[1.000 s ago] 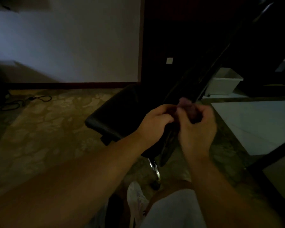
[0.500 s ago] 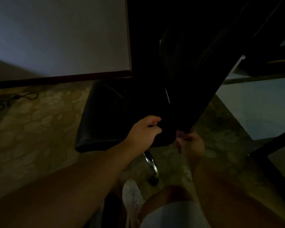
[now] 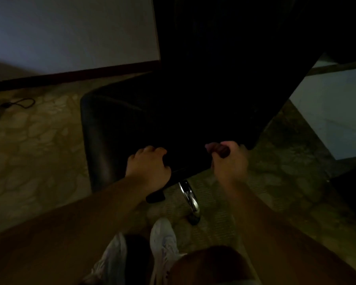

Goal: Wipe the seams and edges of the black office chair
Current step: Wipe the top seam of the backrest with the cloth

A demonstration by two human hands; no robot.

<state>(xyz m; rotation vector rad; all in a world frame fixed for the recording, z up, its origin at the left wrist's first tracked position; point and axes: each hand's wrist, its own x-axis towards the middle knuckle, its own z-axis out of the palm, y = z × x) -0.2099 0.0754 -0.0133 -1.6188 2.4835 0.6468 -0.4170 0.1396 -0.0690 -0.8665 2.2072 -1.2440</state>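
gripping the near edge of the black office chair (image 3: pixel 132 124), the person appears to be at the start of a wiping pass along the seat's rim, though the room is very dim and fine detail is lost. the chair fills the middle of the view, its seat spreading toward 9 o'clock and its backrest rising into darkness at 12 o'clock. the left hand (image 3: pixel 149 164) sits at about 7 o'clock of the seat, its fingers (image 3: pixel 150 150) curled over the edge and closed on it, seemingly steadying the chair. the right hand (image 3: pixel 229 161) is at roughly 5 o'clock of the seat, fist-like, its fingers clamped on a small dark reddish cloth (image 3: pixel 222 151) pressed against the chair's lower edge. below the seat a chrome base leg (image 3: pixel 190 199) runs toward 6 o'clock, near a white shoe (image 3: pixel 162 235) on the patterned floor (image 3: pixel 33 145). a cable (image 3: pixel 19 103) lies well apart at 9 o'clock. judging from this, the next move calls for drawing the cloth along the edge seam with steady pressure while the left hand holds the swivelling seat from turning; whether the cloth actually sits in a seam cannot be told.
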